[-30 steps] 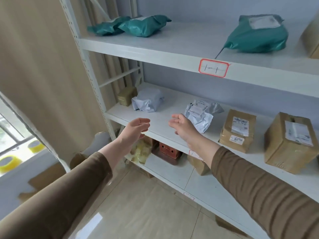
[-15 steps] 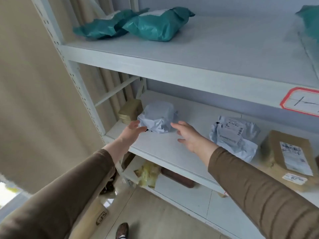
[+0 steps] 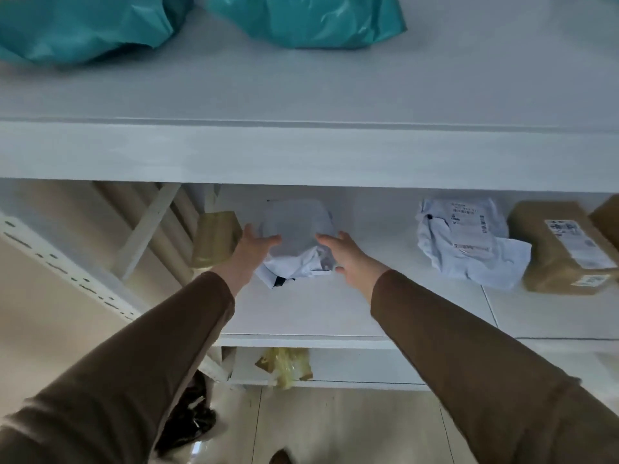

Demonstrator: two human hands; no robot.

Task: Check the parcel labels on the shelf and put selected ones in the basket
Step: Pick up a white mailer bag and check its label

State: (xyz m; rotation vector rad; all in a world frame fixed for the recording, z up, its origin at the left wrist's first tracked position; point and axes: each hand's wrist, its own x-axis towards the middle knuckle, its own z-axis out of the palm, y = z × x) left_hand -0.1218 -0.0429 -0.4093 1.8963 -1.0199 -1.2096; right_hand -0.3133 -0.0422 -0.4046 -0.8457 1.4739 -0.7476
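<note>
A crumpled grey-white poly parcel [image 3: 294, 229] lies on the middle shelf [image 3: 301, 313], with no label showing on its visible side. My left hand [image 3: 249, 254] touches its left side, thumb on the front. My right hand [image 3: 348, 259] lies against its right side with fingers stretched out. The parcel sits between the two palms and rests on the shelf. No basket is in view.
To the right lie a second grey parcel [image 3: 465, 242] with its label up and a brown box [image 3: 559, 246] with a label. A small tan taped parcel [image 3: 214, 239] is to the left. Two teal bags [image 3: 311, 18] sit on the upper shelf [image 3: 301, 152], which overhangs close above.
I have moved closer to the shelf and look down more steeply. Both hands reached forward from the air to either side of the grey-white parcel and now touch it.
</note>
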